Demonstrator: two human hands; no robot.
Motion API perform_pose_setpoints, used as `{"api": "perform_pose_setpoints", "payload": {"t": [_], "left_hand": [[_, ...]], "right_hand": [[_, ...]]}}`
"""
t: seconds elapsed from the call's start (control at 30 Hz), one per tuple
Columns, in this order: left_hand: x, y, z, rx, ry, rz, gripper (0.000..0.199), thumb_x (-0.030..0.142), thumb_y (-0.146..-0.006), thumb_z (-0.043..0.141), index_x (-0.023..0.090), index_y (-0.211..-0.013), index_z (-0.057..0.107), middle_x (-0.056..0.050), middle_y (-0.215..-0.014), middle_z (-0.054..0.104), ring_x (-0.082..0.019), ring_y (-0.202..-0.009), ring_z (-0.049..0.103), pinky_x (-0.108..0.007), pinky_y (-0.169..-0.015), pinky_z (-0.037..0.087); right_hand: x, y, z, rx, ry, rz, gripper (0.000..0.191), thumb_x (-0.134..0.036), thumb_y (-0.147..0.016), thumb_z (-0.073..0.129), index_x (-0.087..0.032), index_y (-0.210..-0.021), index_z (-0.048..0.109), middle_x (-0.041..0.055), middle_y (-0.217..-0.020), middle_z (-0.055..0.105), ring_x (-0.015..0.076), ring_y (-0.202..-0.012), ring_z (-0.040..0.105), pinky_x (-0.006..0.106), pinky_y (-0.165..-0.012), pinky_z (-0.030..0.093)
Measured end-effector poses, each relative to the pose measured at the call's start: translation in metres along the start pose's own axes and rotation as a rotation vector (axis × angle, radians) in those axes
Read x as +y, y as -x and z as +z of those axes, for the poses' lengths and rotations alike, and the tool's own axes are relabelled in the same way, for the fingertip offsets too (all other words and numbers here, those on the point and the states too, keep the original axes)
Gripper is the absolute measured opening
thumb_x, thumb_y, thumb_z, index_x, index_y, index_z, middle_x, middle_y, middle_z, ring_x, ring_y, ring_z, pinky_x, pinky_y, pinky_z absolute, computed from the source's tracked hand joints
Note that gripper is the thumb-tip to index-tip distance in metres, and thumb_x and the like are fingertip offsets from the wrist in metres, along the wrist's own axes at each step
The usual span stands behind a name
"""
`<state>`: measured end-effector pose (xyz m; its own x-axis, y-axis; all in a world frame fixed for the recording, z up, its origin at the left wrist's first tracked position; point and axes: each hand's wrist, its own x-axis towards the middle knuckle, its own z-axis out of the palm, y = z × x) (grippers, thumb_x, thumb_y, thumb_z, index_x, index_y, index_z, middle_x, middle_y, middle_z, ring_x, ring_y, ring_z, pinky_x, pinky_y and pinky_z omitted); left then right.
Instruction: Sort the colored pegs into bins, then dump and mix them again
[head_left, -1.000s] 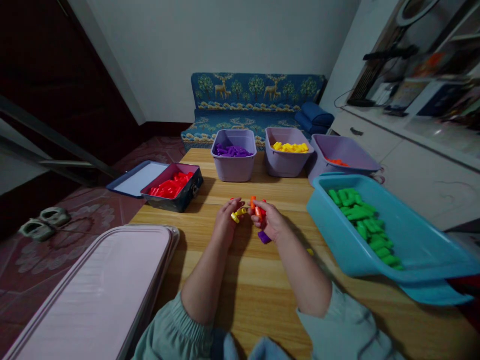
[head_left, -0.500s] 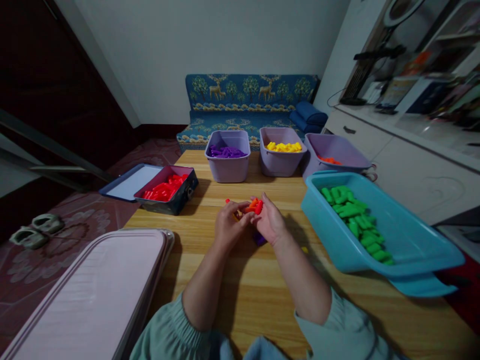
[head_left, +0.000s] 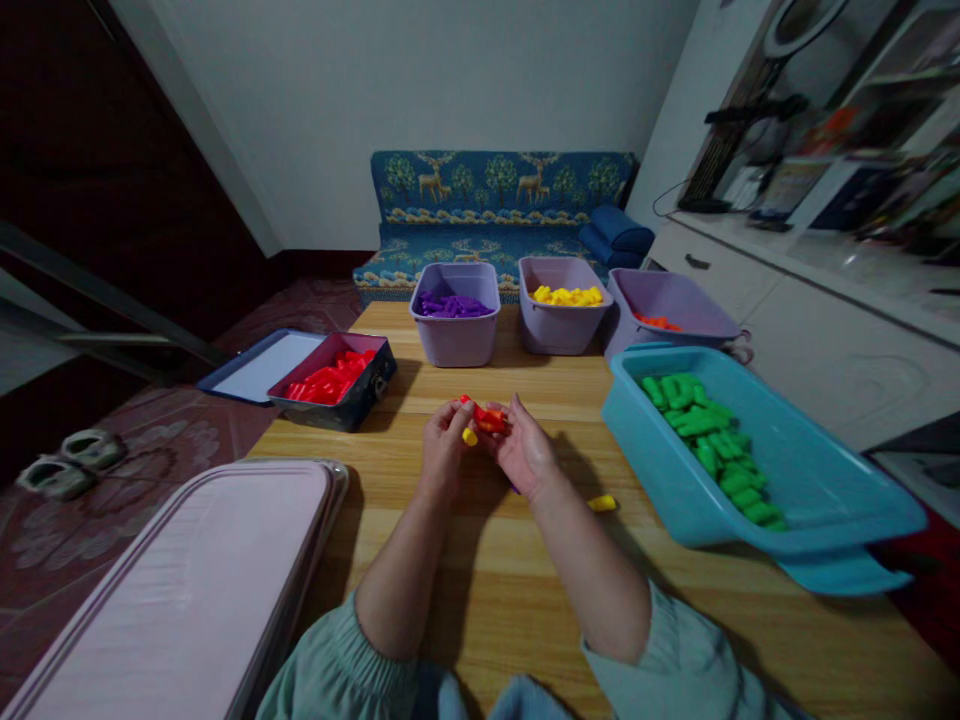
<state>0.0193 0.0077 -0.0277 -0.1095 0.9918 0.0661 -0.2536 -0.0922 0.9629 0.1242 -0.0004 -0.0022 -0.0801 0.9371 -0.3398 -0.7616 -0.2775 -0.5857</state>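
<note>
Red pieces (head_left: 491,421), long axis roughly crosswise, sit over the desk (head_left: 510,600) in the cupped right grip (head_left: 526,455), their left end at the left grip (head_left: 441,448), narrow on a yellow piece (head_left: 469,437) just below.

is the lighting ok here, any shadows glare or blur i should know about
Head view: dim overall; left hand and right hand with soft shadows near them on the wooden table; head view: faint sheen on the pink lid; head view: shelves at right look smeared, teal bin stretched toward that edge; head view: red pieces too soft to make out their shapes.
</note>
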Motion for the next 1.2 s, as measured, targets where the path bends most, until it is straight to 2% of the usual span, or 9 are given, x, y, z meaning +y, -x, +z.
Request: {"api": "perform_pose_setpoints", "payload": {"t": [0.1,0.23,0.4,0.5,0.67,0.77,0.97,1.1,1.2], "left_hand": [[-0.003,-0.002,-0.002,0.013,0.081,-0.069,0.029,0.043,-0.073,0.073,0.016,-0.075,0.063,0.002,-0.069,0.058,-0.009,-0.061,0.052,-0.018,-0.052,0.035],[-0.009,-0.006,-0.003,-0.019,0.031,-0.005,0.024,0.039,-0.074,0.070,0.016,-0.079,0.066,-0.001,-0.076,0.064,-0.011,-0.069,0.056,-0.019,-0.056,0.038],[-0.011,-0.005,0.000,-0.053,-0.086,-0.028,0.020,0.032,-0.073,0.063,0.015,-0.079,0.071,-0.003,-0.078,0.067,-0.015,-0.076,0.057,-0.022,-0.063,0.041],[-0.004,-0.002,0.002,-0.075,0.159,-0.155,0.021,0.031,-0.072,0.060,0.014,-0.079,0.071,-0.006,-0.087,0.069,-0.015,-0.079,0.058,-0.021,-0.058,0.041],[0.009,-0.002,-0.003,-0.104,0.559,-0.336,0.016,0.026,-0.072,0.057,0.014,-0.074,0.067,-0.011,-0.098,0.071,-0.013,-0.077,0.062,-0.019,-0.055,0.045],[0.010,-0.003,-0.007,-0.129,0.714,-0.402,0.016,0.023,-0.074,0.055,0.012,-0.075,0.067,-0.015,-0.104,0.070,-0.017,-0.088,0.066,-0.021,-0.063,0.052],[0.010,-0.004,-0.004,-0.133,0.822,-0.411,0.017,0.020,-0.073,0.054,0.010,-0.074,0.068,-0.021,-0.107,0.070,-0.029,-0.114,0.062,-0.033,-0.088,0.056],[0.012,-0.004,-0.004,-0.119,0.837,-0.399,0.016,0.021,-0.070,0.055,0.011,-0.072,0.067,-0.020,-0.105,0.071,-0.032,-0.119,0.060,-0.037,-0.094,0.054],[0.009,-0.006,-0.004,-0.103,0.731,-0.352,0.020,0.022,-0.070,0.055,0.011,-0.081,0.069,-0.017,-0.108,0.071,-0.029,-0.115,0.062,-0.038,-0.096,0.052]], "right_hand": [[0.001,-0.002,-0.003,0.060,-0.067,0.024,0.020,-0.018,-0.093,0.052,-0.014,-0.076,0.061,0.0059,-0.071,0.072,0.0130,-0.065,0.068,0.023,-0.066,0.056],[0.004,-0.007,-0.008,0.126,-0.076,-0.071,0.017,-0.005,-0.085,0.053,-0.015,-0.074,0.061,0.0021,-0.066,0.071,0.0109,-0.061,0.066,0.020,-0.060,0.054],[0.002,-0.013,-0.016,0.179,-0.104,-0.224,0.011,-0.007,-0.075,0.062,-0.016,-0.070,0.061,0.0001,-0.063,0.069,0.0103,-0.061,0.066,0.019,-0.061,0.054],[0.000,-0.015,-0.020,0.215,-0.065,-0.258,0.009,-0.009,-0.071,0.067,-0.017,-0.071,0.061,-0.0007,-0.064,0.069,0.0101,-0.060,0.066,0.019,-0.058,0.052],[-0.001,-0.013,-0.020,0.196,0.008,-0.187,0.009,-0.013,-0.070,0.068,-0.017,-0.075,0.062,-0.0003,-0.070,0.069,0.0104,-0.062,0.065,0.019,-0.056,0.050],[-0.001,-0.010,-0.018,0.169,0.020,-0.174,0.008,-0.014,-0.069,0.068,-0.017,-0.073,0.062,-0.0002,-0.070,0.069,0.0105,-0.062,0.063,0.021,-0.056,0.050],[0.001,-0.006,-0.017,0.133,0.182,-0.221,0.024,-0.026,-0.061,0.078,-0.018,-0.076,0.062,-0.0024,-0.068,0.064,0.0090,-0.058,0.058,0.019,-0.051,0.046],[0.004,-0.007,-0.019,0.125,0.286,-0.268,0.031,-0.033,-0.058,0.079,-0.018,-0.079,0.064,-0.0024,-0.066,0.064,0.0100,-0.060,0.058,0.018,-0.050,0.044],[0.004,-0.008,-0.020,0.133,0.264,-0.281,0.028,-0.034,-0.060,0.077,-0.017,-0.078,0.063,-0.0012,-0.067,0.065,0.0101,-0.060,0.058,0.018,-0.051,0.046]]}}
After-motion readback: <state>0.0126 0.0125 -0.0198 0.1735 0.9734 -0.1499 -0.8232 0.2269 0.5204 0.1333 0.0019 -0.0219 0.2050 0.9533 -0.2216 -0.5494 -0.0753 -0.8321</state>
